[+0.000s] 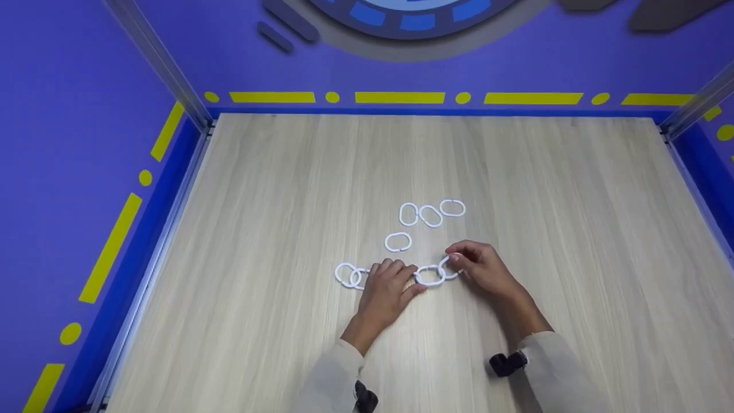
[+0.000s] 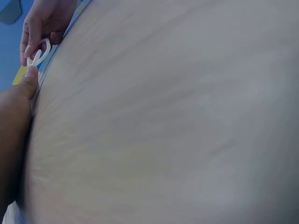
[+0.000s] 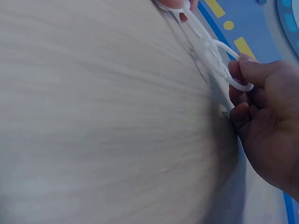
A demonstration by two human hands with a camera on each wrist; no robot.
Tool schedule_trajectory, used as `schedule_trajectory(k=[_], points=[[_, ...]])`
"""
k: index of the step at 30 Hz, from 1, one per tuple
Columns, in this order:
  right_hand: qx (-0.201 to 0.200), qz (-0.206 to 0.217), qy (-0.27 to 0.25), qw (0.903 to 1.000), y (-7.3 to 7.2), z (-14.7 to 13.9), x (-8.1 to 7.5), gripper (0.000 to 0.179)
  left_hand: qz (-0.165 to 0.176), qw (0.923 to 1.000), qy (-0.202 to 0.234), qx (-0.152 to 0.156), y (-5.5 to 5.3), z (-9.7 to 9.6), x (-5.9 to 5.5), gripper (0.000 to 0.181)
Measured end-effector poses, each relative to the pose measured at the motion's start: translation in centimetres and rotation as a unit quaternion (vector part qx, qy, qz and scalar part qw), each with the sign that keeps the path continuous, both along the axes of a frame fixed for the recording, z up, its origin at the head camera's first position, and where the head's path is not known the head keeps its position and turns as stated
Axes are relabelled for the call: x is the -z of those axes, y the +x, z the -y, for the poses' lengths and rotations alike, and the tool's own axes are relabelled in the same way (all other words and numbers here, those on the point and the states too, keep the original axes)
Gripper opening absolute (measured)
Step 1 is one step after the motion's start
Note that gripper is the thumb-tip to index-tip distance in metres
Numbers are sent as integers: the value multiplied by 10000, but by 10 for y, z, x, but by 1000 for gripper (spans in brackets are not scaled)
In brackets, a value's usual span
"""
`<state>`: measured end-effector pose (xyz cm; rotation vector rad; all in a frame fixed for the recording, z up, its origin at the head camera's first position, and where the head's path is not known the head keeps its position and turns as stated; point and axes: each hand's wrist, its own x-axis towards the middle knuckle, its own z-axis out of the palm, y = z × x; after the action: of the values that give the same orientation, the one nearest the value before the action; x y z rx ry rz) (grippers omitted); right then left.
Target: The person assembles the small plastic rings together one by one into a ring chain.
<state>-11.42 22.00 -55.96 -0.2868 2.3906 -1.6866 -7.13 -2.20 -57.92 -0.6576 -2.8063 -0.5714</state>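
The right hand is pinching, between its thumb and bent fingers, the white end link of a chain; its grip is narrow, only the thickness of the plastic. The left hand is lying over the middle of this chain and is holding it, the fingers bent above it and the thumb pointing toward the right hand, so the part below is hiding and I cannot tell how many links are there. Between the two hands one oval link is showing whole, passing through the end link. On the other side of the left hand, two more joined links are coming out toward the left edge of the tabletop. The chain is lying about midway between the left and right edges, well apart from the far edge. Beyond the left hand, toward the far edge, one loose link is lying alone. Farther still, three other loose links are forming a short row, so near one another that I cannot tell if they are touching. Light sleeves are covering both forearms, each carrying a small dark device near the wrist. Behind the far edge a purple-blue wall with yellow dashes is standing.
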Motion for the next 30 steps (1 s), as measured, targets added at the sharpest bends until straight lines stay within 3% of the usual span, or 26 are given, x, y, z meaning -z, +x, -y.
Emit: schedule_trajectory(k=[4, 11, 15, 23, 30], points=[[-6, 189, 10, 9998, 2, -5, 0, 16, -119, 9996, 140, -223, 1, -1, 1, 42], [-75, 314, -95, 9994, 2, -2, 0, 14, -677, 9954, 148, -668, 1, -15, -3, 40], [-13, 331, -259, 9991, 3, 0, 1, 14, -987, 9930, 207, -615, 0, -30, -4, 42], [0, 299, -334, 9990, 2, -1, 4, 16, -1617, 9851, 47, -583, -1, -46, 5, 39], [-69, 387, -194, 9990, 2, -4, 1, 15, -1511, 9877, -181, -368, 1, -46, 3, 45]])
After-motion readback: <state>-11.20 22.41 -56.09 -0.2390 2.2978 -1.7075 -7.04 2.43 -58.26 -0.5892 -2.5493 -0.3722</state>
